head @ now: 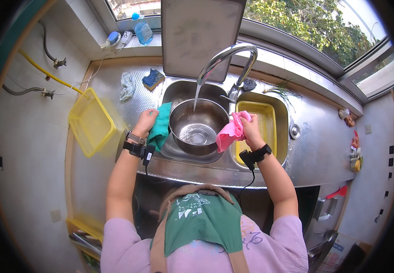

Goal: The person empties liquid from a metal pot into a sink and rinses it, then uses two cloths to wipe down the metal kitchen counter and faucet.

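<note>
My left hand (146, 122) grips a green cloth (160, 128), which hangs at the left side of a steel pot (198, 145). Bunched in my right hand (251, 129) is a pink cloth (230, 134), its lower corner hanging by the pot's right rim. The pot stands in the left basin of a steel sink (214, 157), with some water in its bottom. From the spout of a chrome faucet (229, 51), water (197, 92) runs down into the pot. A yellow plastic basket (273, 136) sits in the right basin, below my right hand.
Left on the counter are another yellow basket (89, 123), a sponge (153, 79) and a crumpled wet cloth (127, 86). An upright board (195, 37) stands behind the sink. A scouring pad (249, 84), green onions (280, 89) and a drain strainer (295, 131) lie near the right basin.
</note>
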Tool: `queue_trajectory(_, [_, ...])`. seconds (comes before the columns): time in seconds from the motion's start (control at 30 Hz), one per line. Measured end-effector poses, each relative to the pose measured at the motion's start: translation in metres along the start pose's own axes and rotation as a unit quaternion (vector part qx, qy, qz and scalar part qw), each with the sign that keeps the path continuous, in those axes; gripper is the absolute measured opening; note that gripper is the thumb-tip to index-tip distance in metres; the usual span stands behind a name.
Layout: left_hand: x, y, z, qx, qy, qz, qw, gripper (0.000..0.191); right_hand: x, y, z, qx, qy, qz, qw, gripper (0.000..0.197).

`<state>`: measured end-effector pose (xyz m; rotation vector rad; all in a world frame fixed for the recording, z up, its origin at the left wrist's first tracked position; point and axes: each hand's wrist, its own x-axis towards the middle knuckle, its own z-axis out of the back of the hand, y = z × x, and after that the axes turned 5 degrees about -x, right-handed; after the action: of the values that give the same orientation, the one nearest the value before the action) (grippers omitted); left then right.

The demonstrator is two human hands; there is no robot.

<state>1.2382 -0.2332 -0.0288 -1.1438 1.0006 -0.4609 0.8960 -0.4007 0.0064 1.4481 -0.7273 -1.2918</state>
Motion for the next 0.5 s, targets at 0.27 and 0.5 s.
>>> queue_trajectory(0.27, [0.019, 0.03, 0.036, 0.188, -0.06, -0.044, 0.979, 0.039, -0.022, -0.006, -0.031, -0.089, -0.001, 0.12, 0.989, 0.024])
queue_trajectory(0.5, [0.032, 0.034, -0.009, -0.011, -0.02, -0.019, 1.0, 0.029, -0.065, 0.067, -0.034, -0.182, -0.027, 0.366, 0.912, 0.021])
